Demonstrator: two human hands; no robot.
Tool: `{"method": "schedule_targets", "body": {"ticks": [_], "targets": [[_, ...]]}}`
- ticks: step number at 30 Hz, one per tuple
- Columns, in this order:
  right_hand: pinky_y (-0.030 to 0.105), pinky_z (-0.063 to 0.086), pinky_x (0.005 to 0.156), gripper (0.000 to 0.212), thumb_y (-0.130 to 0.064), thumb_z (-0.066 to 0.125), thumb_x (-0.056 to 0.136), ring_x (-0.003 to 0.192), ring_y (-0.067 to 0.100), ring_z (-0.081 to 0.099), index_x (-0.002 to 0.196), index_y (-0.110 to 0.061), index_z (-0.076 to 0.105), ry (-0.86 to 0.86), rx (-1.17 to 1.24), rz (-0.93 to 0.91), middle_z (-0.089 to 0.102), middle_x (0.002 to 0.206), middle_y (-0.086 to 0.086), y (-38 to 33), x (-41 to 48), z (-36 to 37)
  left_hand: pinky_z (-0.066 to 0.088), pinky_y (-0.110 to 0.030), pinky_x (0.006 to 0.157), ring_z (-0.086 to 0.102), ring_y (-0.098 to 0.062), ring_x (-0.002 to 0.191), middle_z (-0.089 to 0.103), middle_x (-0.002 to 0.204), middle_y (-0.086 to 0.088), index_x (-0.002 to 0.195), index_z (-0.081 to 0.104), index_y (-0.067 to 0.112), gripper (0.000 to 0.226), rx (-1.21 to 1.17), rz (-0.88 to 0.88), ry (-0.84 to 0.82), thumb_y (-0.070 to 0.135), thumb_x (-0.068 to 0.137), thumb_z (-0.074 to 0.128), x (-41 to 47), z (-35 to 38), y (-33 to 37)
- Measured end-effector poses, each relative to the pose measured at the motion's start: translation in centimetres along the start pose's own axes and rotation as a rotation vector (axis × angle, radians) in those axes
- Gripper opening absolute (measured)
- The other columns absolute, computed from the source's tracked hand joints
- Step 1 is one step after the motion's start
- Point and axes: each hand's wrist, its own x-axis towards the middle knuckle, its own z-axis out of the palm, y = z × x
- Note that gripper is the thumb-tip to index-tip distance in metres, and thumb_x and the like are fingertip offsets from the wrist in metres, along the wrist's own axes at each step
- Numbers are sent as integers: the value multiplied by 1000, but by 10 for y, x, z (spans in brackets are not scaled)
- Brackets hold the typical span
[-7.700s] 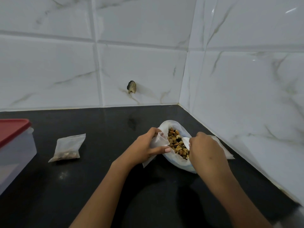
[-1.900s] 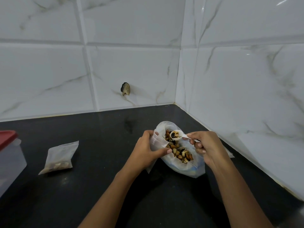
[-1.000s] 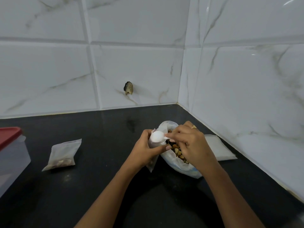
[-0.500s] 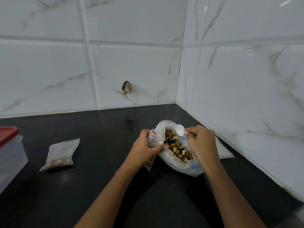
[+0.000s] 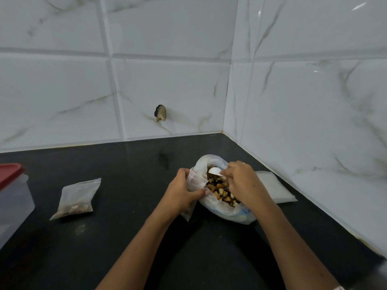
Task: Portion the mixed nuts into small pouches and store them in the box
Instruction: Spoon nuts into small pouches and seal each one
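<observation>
Toward the far right corner of the black bench (image 5: 125, 237), where two marble-tiled walls meet, we have the large clear bag (image 5: 228, 213) of mixed nuts (image 5: 219, 191) lying with its mouth wide open. Our left hand (image 5: 182, 191) sits at the bag's left edge. Its grip is curled round a small pouch (image 5: 194, 178), with the thumb laid across the front. The pouch's mouth, marked with a thin red line, is just beside the bag's rim. Our right hand (image 5: 243, 183) comes in from the right over the nuts, its grip pinching the handle of a white spoon (image 5: 214, 171). The spoon's bowl is above the nuts at the far part of the opening, near the pouch's mouth. We cannot tell whether the spoon carries any nuts. Well to the left on the bench lies a filled pouch (image 5: 77, 197), flat, with nuts gathered at its near end. Farther left, cut off by the edge of view, stands the translucent box (image 5: 14, 206) with its red lid (image 5: 9, 173) on top. Just right of the large bag, beyond our right hand, a flat stack of empty pouches (image 5: 272, 189) lies close to the right wall. On the back wall one tile shows a dark chipped spot (image 5: 160, 113).
</observation>
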Motion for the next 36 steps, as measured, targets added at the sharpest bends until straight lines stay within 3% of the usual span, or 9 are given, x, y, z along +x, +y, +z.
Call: {"method": "schedule_targets", "body": {"ticks": [5,9,14,16,18,22,27,31,36], "targets": [[26,47,84,33,-9,44,94,100,21,59,122,-15,61,-64,55,119,61,115,8,-7,5,-1,43,-12,66,52,-1,90,50,100,15,117,41,21,51,-18,31,24,21,77,74,0,2,0],[30,53,79,27,-13,47,93,85,21,64,109,-16,69,-10,246,179,67,102,9,-10,-1,2,45,-13,68,55,-1,90,55,104,11,112,43,20,50,-47,49,51,20,75,76,-2,5,-2],[26,46,71,25,-12,49,92,84,22,61,99,-12,73,-21,460,315,67,96,13,-6,-2,0,47,-14,71,55,-1,93,53,102,15,113,43,20,49,-74,70,67,20,76,75,-3,6,-3],[28,46,76,22,-11,53,90,86,23,61,98,-9,73,-41,590,420,67,93,16,-4,2,-1,48,-15,73,54,-1,93,52,100,17,113,43,21,49,-88,75,66,20,76,75,-3,7,-2],[31,46,80,18,-8,56,88,78,20,59,97,-2,71,-66,738,538,65,80,13,-1,5,-2,49,-16,76,55,-2,96,53,102,16,114,43,22,50,-96,81,66,20,75,75,-3,8,-2],[31,43,71,12,-9,61,86,60,17,53,82,-1,70,-93,925,659,55,57,4,2,7,-1,49,-17,77,55,0,94,52,100,18,113,43,23,49,-109,99,73,20,76,75,-4,9,-2],[24,34,56,18,-10,60,86,48,12,38,94,3,68,-135,1033,786,48,56,3,3,8,-3,49,-19,81,54,-5,101,50,102,18,115,42,25,51,-103,90,71,22,76,74,-4,10,-1],[21,26,45,12,-10,59,86,45,10,31,82,-1,65,-118,1039,797,47,56,2,6,3,-8,48,-22,84,53,-10,108,49,114,11,119,42,23,53,-65,74,53,24,77,74,-4,8,0],[24,23,45,23,-14,58,88,48,11,28,103,2,67,-205,996,877,45,59,2,10,9,-16,47,-17,79,49,-7,109,45,118,14,118,42,23,52,-57,89,48,25,77,73,-3,7,1]]}}
